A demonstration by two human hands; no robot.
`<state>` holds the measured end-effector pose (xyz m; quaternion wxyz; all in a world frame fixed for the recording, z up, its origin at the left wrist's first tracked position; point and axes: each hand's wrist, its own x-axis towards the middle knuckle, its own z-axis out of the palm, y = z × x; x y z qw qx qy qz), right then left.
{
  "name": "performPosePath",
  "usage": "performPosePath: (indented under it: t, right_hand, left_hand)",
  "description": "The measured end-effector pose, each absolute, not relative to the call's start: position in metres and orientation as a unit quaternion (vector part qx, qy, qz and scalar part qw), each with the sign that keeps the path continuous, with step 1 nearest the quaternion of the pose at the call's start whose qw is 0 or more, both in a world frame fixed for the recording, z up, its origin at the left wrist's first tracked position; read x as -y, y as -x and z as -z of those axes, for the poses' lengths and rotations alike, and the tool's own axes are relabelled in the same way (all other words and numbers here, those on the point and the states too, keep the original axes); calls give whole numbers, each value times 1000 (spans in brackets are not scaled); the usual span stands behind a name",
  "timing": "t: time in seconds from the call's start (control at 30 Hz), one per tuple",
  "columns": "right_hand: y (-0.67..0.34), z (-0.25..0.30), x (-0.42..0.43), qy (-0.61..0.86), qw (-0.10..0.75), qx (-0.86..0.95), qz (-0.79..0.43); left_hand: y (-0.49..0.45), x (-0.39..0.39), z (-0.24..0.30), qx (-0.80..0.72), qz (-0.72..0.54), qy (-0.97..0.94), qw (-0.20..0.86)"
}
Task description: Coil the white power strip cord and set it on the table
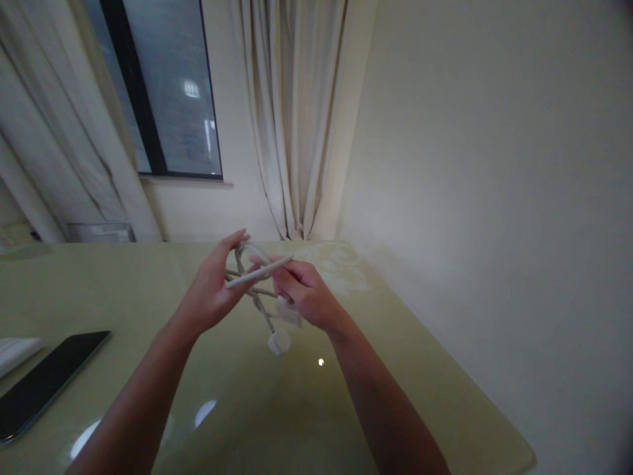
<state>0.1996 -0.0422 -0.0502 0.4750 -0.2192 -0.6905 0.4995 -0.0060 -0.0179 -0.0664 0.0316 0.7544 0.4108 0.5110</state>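
A white cable (pixel 258 272) hangs in loose loops between my two hands above the table. My left hand (pixel 213 284) has the loops around its spread fingers, thumb side up. With fingers pinched together, my right hand (pixel 307 290) grips a stretch of the same cable at the right of the loops. Below them dangles a rounded white plug (pixel 279 342) on a cable end. A second white piece, boxy and blurred (pixel 289 312), hangs just under my right fingers; its kind is unclear. Parts of the loops are hidden behind my fingers.
A glossy pale green table (pixel 277 415) spreads beneath my hands. At its left lie a black smartphone (pixel 47 389) and a white object (pixel 17 353) cut off by the frame edge. A wall (pixel 475 218) runs along the right; curtains (pixel 297 119) and a window (pixel 173 86) are behind.
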Motion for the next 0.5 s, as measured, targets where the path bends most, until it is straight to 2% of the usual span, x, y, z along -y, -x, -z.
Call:
performPosePath:
  t: [0.27, 0.4, 0.5]
  right_hand:
    - [-207, 56, 25, 293, 536, 652, -448]
    - [-213, 64, 13, 335, 521, 672, -407]
    - [-217, 75, 5, 373, 474, 693, -394]
  left_hand:
    - [1, 22, 58, -493, -486, -693, 200]
    - [2, 22, 56, -489, -577, -578, 306]
    - [7, 22, 49, -475, -648, -446, 394]
